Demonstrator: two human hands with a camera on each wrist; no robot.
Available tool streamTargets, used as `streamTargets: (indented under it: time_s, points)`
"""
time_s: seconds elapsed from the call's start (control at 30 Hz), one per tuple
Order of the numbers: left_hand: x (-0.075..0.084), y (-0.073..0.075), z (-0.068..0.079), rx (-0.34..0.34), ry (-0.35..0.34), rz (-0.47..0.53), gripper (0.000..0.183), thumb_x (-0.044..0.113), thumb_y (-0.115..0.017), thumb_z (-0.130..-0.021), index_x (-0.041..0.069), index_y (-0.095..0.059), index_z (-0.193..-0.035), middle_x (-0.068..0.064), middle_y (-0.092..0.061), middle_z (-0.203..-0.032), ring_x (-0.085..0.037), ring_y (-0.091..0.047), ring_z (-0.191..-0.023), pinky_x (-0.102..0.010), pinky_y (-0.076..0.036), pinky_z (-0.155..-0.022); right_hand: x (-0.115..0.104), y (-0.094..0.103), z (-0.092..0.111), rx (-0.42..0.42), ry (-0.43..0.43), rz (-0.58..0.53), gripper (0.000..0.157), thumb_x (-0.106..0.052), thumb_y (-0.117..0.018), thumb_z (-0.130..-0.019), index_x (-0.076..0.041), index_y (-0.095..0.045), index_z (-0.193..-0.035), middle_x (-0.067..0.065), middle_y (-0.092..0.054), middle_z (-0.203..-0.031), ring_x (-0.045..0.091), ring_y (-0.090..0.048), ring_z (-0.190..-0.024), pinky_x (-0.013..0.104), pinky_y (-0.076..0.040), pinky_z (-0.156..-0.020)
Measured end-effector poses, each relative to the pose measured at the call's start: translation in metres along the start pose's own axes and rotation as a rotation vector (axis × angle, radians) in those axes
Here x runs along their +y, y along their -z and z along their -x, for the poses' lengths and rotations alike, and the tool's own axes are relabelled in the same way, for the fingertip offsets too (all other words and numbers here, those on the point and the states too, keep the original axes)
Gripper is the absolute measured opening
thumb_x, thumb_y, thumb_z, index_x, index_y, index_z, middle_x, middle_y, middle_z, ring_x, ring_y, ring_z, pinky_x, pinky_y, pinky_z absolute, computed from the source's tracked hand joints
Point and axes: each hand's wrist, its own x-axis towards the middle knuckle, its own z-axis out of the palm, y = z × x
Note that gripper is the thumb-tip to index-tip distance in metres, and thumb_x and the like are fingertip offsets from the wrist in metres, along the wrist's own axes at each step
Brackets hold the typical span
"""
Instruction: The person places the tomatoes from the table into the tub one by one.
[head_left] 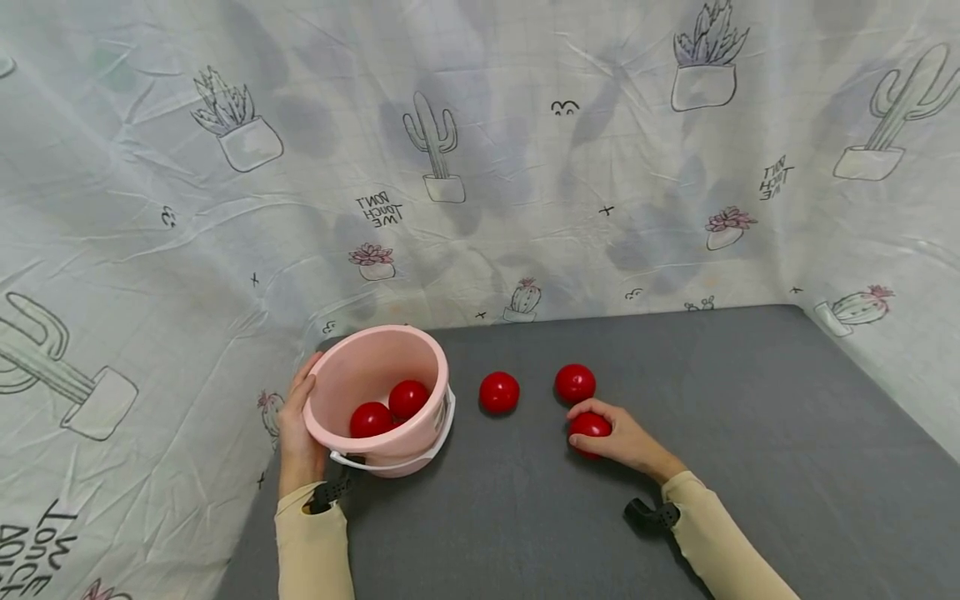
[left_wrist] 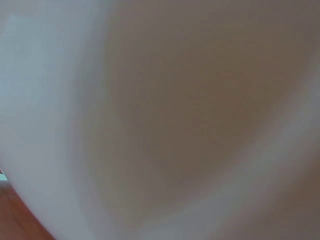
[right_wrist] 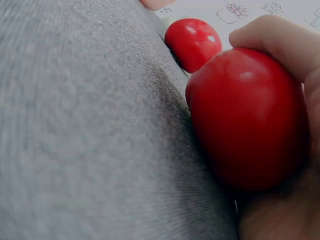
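My left hand [head_left: 300,425] holds the pink bucket [head_left: 330,383] at its left side, fingers curved along the outside below the rim. Inside lie two glossy red balls [head_left: 371,420]. The bucket leans towards me, its white handle [head_left: 442,442] hanging at the front right. With thumb and fingers, my right hand [head_left: 622,435] grips a third red ball [right_wrist: 247,120] at the grey table's surface. Just behind it sits another red ball [head_left: 575,383], and one more red ball [head_left: 499,392] lies between that and the bucket. The left wrist view is filled by a blurred bucket wall [left_wrist: 40,100].
The grey table [head_left: 495,517] ends at the back against a pale curtain [head_left: 510,150] printed with cacti, which also hangs along both sides. A black wrist strap [head_left: 651,515] shows on the right arm, another strap [head_left: 328,493] on the left.
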Motion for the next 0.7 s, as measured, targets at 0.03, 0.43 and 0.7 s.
streamTargets:
  time_s: [0.03, 0.43, 0.7]
  points:
    - [0.0, 0.0, 0.0, 0.001, 0.0, 0.0, 0.049, 0.036, -0.032, -0.107, 0.027, -0.041, -0.154, 0.004, -0.04, -0.159, -0.013, -0.039, -0.141, -0.03, -0.036, -0.119, 0.0, -0.001, 0.0, 0.002, 0.009, 0.002, 0.035, -0.02, -0.075, -0.09, -0.01, -0.062, -0.121, 0.017, -0.061, -0.118, 0.025, -0.058, -0.099, 0.035, -0.056, -0.076]
    - [-0.002, 0.003, 0.001, 0.002, -0.004, -0.01, 0.048, 0.038, -0.032, -0.107, 0.028, -0.042, -0.153, 0.005, -0.041, -0.158, -0.014, -0.039, -0.14, -0.034, -0.035, -0.12, -0.004, -0.013, -0.003, 0.083, 0.061, 0.165, 0.027, -0.02, -0.077, -0.088, -0.02, -0.066, -0.112, 0.005, -0.063, -0.112, 0.02, -0.06, -0.094, 0.03, -0.055, -0.073]
    - [-0.004, 0.0, 0.0, -0.005, -0.011, -0.009, 0.047, 0.038, -0.032, -0.107, 0.029, -0.042, -0.152, 0.005, -0.041, -0.157, -0.014, -0.039, -0.14, -0.033, -0.037, -0.119, -0.004, -0.018, -0.002, 0.119, 0.091, 0.175, 0.028, -0.017, -0.077, -0.087, -0.019, -0.067, -0.112, 0.002, -0.064, -0.111, 0.015, -0.06, -0.092, 0.027, -0.053, -0.072]
